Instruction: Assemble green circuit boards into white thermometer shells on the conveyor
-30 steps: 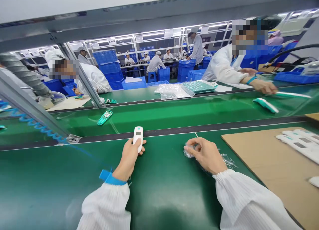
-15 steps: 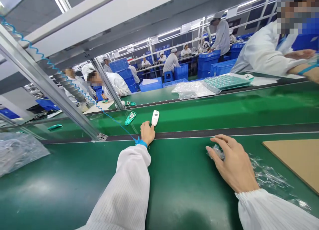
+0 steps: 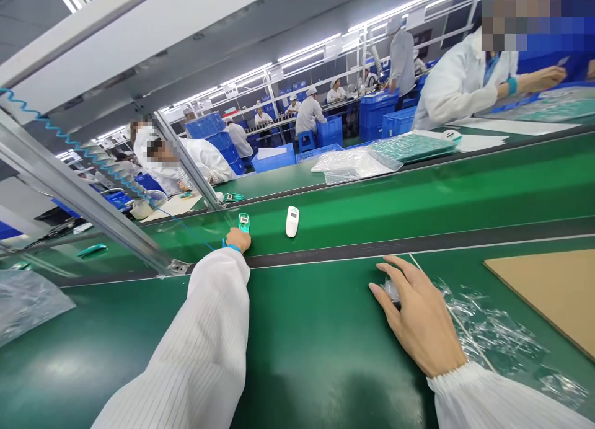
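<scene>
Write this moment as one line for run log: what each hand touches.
left hand: touching teal device on green conveyor belt | right hand: on crumpled clear plastic film | white device: lying on belt

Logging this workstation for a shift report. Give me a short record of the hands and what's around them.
Left hand: at a teal plastic handheld device
Right hand: cupped over crumpled clear plastic wrap
Belt: green conveyor belt
Also on belt: white plastic handheld device
Right side: brown cardboard sheet
</scene>
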Action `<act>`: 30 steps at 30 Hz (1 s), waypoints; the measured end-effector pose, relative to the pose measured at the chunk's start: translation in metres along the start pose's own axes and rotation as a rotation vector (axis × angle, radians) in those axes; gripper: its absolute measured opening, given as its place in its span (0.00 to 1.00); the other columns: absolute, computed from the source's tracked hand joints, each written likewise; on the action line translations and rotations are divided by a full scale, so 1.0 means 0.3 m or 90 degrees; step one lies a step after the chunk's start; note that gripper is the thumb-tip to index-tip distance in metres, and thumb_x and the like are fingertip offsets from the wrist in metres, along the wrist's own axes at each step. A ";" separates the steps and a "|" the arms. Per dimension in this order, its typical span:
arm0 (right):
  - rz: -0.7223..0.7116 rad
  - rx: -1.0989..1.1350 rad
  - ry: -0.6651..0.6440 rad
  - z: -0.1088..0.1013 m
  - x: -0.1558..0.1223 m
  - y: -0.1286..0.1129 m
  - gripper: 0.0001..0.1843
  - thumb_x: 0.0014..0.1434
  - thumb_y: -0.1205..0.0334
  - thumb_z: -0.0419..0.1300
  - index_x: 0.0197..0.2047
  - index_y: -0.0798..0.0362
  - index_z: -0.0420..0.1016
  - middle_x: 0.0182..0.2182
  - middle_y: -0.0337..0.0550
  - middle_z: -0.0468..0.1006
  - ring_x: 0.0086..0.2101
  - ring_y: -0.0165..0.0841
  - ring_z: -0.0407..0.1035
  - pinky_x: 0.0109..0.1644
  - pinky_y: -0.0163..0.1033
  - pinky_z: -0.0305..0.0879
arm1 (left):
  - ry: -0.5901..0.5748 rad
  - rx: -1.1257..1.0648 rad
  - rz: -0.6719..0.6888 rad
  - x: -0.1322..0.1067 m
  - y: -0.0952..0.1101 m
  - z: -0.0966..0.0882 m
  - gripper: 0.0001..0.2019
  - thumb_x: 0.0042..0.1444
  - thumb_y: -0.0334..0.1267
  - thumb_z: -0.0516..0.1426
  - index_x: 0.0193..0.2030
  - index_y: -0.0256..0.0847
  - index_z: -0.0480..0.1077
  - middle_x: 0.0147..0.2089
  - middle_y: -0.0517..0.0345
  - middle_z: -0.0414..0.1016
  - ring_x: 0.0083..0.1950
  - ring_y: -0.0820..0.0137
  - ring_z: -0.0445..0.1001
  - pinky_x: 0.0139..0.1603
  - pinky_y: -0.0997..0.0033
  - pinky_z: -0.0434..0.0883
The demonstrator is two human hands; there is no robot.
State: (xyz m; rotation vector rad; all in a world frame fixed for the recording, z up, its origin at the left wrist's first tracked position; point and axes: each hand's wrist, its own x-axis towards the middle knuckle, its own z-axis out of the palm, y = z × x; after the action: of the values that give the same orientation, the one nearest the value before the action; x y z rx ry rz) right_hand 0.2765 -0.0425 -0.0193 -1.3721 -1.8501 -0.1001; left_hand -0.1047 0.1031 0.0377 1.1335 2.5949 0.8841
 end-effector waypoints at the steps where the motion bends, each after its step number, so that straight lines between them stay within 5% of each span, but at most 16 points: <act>1: 0.000 -0.001 0.011 -0.004 0.004 -0.002 0.19 0.69 0.52 0.47 0.52 0.55 0.70 0.55 0.55 0.72 0.52 0.49 0.69 0.50 0.54 0.67 | -0.028 -0.043 -0.022 -0.004 0.005 0.004 0.18 0.61 0.43 0.60 0.55 0.36 0.69 0.56 0.47 0.70 0.55 0.61 0.72 0.55 0.53 0.72; 6: -0.004 0.030 0.043 -0.016 0.015 -0.010 0.15 0.68 0.54 0.50 0.50 0.52 0.72 0.54 0.50 0.74 0.51 0.47 0.70 0.48 0.52 0.67 | -0.180 -0.338 -0.050 -0.141 0.038 -0.038 0.13 0.63 0.43 0.58 0.47 0.34 0.70 0.44 0.53 0.74 0.40 0.70 0.74 0.41 0.66 0.75; 11: -0.011 0.091 0.036 -0.033 0.026 -0.033 0.12 0.69 0.56 0.52 0.50 0.47 0.73 0.55 0.44 0.74 0.52 0.43 0.69 0.50 0.49 0.63 | -0.325 -0.592 0.034 -0.448 0.047 -0.101 0.10 0.62 0.41 0.59 0.41 0.35 0.70 0.44 0.50 0.75 0.38 0.75 0.74 0.43 0.72 0.73; 15: -0.035 0.144 0.037 -0.052 0.032 -0.071 0.10 0.69 0.58 0.53 0.50 0.46 0.73 0.53 0.43 0.74 0.51 0.40 0.69 0.50 0.46 0.60 | -0.427 -0.599 0.086 -0.699 0.021 -0.081 0.15 0.61 0.49 0.57 0.38 0.35 0.68 0.41 0.47 0.78 0.30 0.74 0.71 0.33 0.71 0.69; 18: -0.074 0.170 0.014 -0.061 0.033 -0.092 0.09 0.68 0.59 0.56 0.50 0.46 0.73 0.51 0.44 0.74 0.50 0.38 0.68 0.49 0.45 0.59 | -0.461 -0.488 0.215 -0.825 -0.004 -0.051 0.16 0.64 0.51 0.53 0.37 0.38 0.67 0.35 0.53 0.78 0.29 0.74 0.70 0.34 0.72 0.65; 21: -0.089 0.140 -0.025 -0.065 0.030 -0.100 0.05 0.67 0.59 0.58 0.44 0.46 0.75 0.46 0.42 0.74 0.45 0.37 0.68 0.47 0.44 0.56 | -0.486 -0.410 0.299 -0.877 -0.023 -0.034 0.17 0.66 0.51 0.50 0.37 0.39 0.68 0.32 0.57 0.76 0.33 0.73 0.71 0.39 0.71 0.65; 25: -0.111 0.137 -0.088 -0.066 0.021 -0.115 0.07 0.67 0.60 0.58 0.36 0.48 0.74 0.40 0.40 0.74 0.41 0.36 0.66 0.46 0.44 0.53 | -0.464 -0.415 0.274 -0.864 -0.031 -0.026 0.20 0.66 0.54 0.48 0.38 0.40 0.68 0.32 0.57 0.76 0.31 0.72 0.70 0.38 0.71 0.65; 30: -0.100 0.170 -0.097 -0.065 0.013 -0.129 0.06 0.69 0.61 0.55 0.39 0.48 0.72 0.42 0.41 0.76 0.43 0.36 0.67 0.46 0.44 0.53 | -0.422 -0.406 0.267 -0.847 -0.037 -0.035 0.19 0.65 0.54 0.48 0.38 0.40 0.68 0.32 0.57 0.76 0.32 0.71 0.70 0.37 0.71 0.64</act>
State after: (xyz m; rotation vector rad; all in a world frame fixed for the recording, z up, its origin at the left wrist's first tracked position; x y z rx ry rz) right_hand 0.2549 -0.0648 0.0111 -1.0751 -2.0133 0.1710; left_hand 0.0612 -0.0893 0.0210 1.4496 1.4289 1.0643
